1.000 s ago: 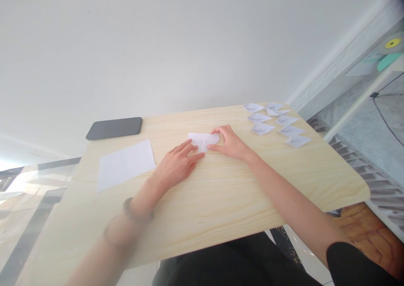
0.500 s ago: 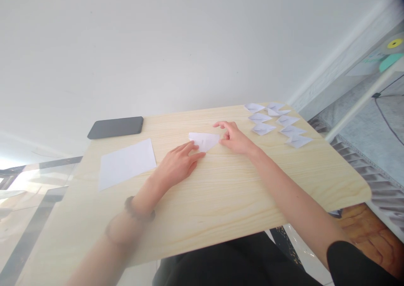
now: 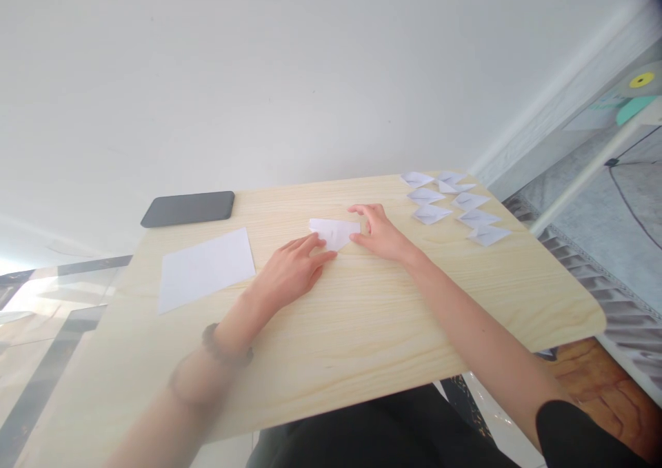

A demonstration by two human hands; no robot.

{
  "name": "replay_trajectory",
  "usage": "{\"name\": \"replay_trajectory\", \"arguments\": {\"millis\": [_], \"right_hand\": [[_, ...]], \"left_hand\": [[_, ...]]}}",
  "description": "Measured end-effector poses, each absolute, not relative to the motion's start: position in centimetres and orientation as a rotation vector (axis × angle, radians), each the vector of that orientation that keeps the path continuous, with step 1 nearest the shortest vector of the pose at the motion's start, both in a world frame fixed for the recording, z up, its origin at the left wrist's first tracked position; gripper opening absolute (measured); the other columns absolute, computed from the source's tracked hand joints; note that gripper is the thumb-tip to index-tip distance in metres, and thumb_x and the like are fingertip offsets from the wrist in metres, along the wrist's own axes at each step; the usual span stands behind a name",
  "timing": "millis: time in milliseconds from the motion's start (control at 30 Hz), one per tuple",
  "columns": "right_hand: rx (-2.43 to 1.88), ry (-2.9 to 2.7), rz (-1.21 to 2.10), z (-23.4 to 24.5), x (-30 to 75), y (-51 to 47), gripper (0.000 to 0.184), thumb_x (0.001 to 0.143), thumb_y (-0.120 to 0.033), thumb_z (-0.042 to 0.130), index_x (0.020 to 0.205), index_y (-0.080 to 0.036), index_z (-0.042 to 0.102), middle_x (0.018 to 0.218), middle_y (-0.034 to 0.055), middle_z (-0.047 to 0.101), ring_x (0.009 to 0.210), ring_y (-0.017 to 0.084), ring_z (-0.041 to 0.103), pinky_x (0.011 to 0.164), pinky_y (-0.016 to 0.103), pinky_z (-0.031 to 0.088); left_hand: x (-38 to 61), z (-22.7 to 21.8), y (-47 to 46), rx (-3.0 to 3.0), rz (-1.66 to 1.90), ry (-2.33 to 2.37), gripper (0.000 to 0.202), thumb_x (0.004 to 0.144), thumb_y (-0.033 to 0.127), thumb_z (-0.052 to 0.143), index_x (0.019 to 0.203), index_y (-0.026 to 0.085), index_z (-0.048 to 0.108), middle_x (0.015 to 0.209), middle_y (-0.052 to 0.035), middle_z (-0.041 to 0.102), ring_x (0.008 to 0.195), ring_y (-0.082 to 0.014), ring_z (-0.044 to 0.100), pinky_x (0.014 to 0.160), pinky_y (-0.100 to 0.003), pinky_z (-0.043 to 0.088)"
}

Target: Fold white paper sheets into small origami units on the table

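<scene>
Wall (image 3: 310,75) backed bench (image 3: 362,323); folded paper (image 3: 337,231) lay mid-bench. Our left hand (image 3: 290,268) pressed it, fingers (image 3: 311,243) unclenched; right hand (image 3: 383,236) gaped, thumb (image 3: 359,238) at right end. We judged folding underway; next crease likely needed steady left pressure.

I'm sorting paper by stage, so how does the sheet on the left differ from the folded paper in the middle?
The sheet looks larger; the folded paper is smaller.
The sheet is four-sided and shows no clear folds, while the folded paper narrows toward the person.
The sheet lies untouched; the folded paper has fingers of the left grip on it.
Both are white and lie on the table.
</scene>
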State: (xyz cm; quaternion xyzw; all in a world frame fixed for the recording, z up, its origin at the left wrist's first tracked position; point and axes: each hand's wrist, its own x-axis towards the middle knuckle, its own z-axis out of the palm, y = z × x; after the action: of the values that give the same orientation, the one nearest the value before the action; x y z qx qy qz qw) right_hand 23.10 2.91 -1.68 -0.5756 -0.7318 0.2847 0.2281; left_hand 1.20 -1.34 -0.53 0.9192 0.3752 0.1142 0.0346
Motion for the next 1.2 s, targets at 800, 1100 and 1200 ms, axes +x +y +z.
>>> {"name": "replay_trajectory", "arguments": {"millis": [800, 1100, 1200], "right_hand": [[-1.437, -2.258, 0.404, -2.8, 21.4, 1.9, 0.046, 0.075, -0.053, 0.054, 0.112, -0.026, 0.054, 0.107, 0.0071, 0.050, 0.106, 0.023, 0.048, 0.090, 0.042, 0.035], [-1.363, -2.234, 0.394, -2.9, 21.5, 1.9, 0.048, 0.074, -0.049, 0.057, 0.116, -0.028, 0.050, 0.116, 0.0057, 0.047, 0.105, 0.024, 0.045, 0.090, 0.041, 0.036], [-1.317, -2.238, 0.385, -2.8, 21.2, 1.8, 0.041, 0.076, -0.046, 0.056, 0.113, -0.027, 0.052, 0.114, 0.0051, 0.049, 0.105, 0.024, 0.045, 0.090, 0.040, 0.035]], "left_hand": [[1.7, -2.0, 0.0, 2.587, 0.513, 1.526, 0.041, 0.086, 0.039, 0.043, 0.120, 0.017, 0.047, 0.115, -0.0110, 0.049, 0.106, -0.0269, 0.042, 0.089, -0.044, 0.035], [1.5, -2.5, 0.3, 2.521, 0.623, 1.490, 0.043, 0.083, 0.039, 0.049, 0.121, 0.019, 0.047, 0.110, -0.0102, 0.045, 0.102, -0.0249, 0.041, 0.089, -0.042, 0.036], [1.5, -2.3, 0.3, 2.501, 0.654, 1.471, 0.040, 0.082, 0.038, 0.051, 0.117, 0.019, 0.048, 0.110, -0.0098, 0.045, 0.102, -0.0246, 0.040, 0.090, -0.041, 0.036]]}}
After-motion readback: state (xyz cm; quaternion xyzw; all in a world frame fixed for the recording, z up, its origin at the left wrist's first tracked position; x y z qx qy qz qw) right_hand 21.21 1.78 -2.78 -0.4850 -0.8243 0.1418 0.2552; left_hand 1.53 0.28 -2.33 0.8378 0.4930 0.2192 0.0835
